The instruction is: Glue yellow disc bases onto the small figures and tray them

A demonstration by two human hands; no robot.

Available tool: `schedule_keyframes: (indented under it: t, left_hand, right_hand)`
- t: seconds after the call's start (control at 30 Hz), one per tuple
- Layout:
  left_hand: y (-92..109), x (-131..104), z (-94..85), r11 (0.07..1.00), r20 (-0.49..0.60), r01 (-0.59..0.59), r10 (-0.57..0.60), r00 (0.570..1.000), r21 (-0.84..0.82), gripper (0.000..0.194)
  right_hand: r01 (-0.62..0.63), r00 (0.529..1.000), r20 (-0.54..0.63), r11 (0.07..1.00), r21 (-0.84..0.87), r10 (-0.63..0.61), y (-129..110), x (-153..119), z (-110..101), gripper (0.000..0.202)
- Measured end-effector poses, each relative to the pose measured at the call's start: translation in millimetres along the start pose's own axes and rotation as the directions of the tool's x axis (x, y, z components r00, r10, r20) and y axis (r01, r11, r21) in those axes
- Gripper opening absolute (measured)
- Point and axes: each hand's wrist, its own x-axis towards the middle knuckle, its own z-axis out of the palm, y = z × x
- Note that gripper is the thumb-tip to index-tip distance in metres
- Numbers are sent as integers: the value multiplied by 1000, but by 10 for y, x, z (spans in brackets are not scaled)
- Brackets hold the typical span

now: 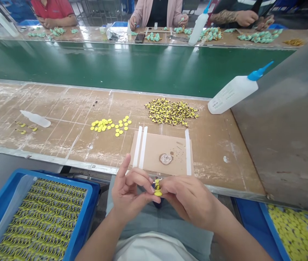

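Both my hands meet low in the middle, over my lap, pinching one tiny yellow figure on a round yellow base [157, 187]. My left hand [130, 195] grips it with thumb and fingers, index finger raised. My right hand [190, 201] holds it from the right side. Just beyond them a cardboard pad [154, 150] with white strips and a small glue puddle [166, 158] lies on the bench. Farther back sit loose yellow discs [110, 125] and a heap of small yellow figures [171, 111].
A blue tray of rowed yellow figures [41, 217] sits at lower left; a blue bin of yellow discs [300, 232] at lower right. A glue bottle [234, 93] lies against a grey panel [287, 127]. A small bottle [36, 119] lies left. Other people work past the green belt [132, 67].
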Motion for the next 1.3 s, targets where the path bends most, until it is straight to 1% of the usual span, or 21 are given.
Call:
schedule_keyframes:
  t: [0.07, 0.13, 0.27, 0.33, 0.43, 0.5, 0.63, 0.7, 0.8, 0.93, 1.1, 1.2, 1.27, 1.3]
  left_hand:
    - [22, 13, 6, 1000, 13, 18, -18, 1000, 4, 101]
    - [42, 22, 12, 999, 16, 34, -34, 999, 10, 101]
    - [56, 11, 17, 999, 22, 44, -44, 999, 5, 105]
    - [51, 1, 18, 999, 30, 40, -40, 999, 5, 103]
    - [38, -5, 21, 1000, 32, 26, -27, 999, 15, 98]
    - [28, -5, 23, 1000, 19, 18, -19, 1000, 16, 97]
    - [0, -4, 10, 1000, -27, 12, -11, 1000, 17, 97]
    - [-15, -4, 0, 1000, -36, 4, -4, 999, 10, 97]
    - [-25, -1, -7, 1000, -24, -10, 10, 1000, 1, 99]
    - [-22, 15, 10, 1000, -14, -26, 26, 1000, 3, 97]
    - [-42, 23, 19, 1000, -9, -12, 12, 1000, 2, 94]
    - [-57, 22, 15, 1000, -19, 13, -14, 1000, -11, 94]
    - [-63, 21, 10, 999, -22, 39, -39, 999, -26, 94]
    - [-66, 20, 6, 998, -21, 49, -49, 999, -33, 94]
  right_hand:
    - [18, 1000, 13, 1000, -9, -17, 8, -5, 4, 9]
    - [24, 999, 24, 1000, 16, -24, 2, -3, 5, 11]
    - [55, 999, -9, 996, 68, -54, -49, 25, -9, 14]
    - [78, 997, -26, 995, 67, -77, -71, 38, -19, 16]
    - [89, 996, -23, 994, 60, -87, -77, 46, -37, 16]
    - [106, 994, -27, 992, 64, -105, -63, 45, -47, 16]
    - [143, 985, -100, 989, 37, -139, -22, 34, -47, 15]
    - [123, 985, -126, 991, 45, -117, -9, 29, -39, 14]
    - [100, 988, -130, 991, 90, -88, -9, 36, -29, 12]
    - [96, 988, -125, 994, 61, -87, -24, 64, -14, 11]
    - [72, 995, -74, 995, 68, -67, -2, 84, 10, 14]
    - [81, 994, -87, 991, 104, -72, -1, 64, -5, 14]
    - [25, 993, -120, 986, 164, -5, -21, 39, -35, 17]
    - [-39, 990, -126, 974, 222, 68, -35, 28, -55, 21]
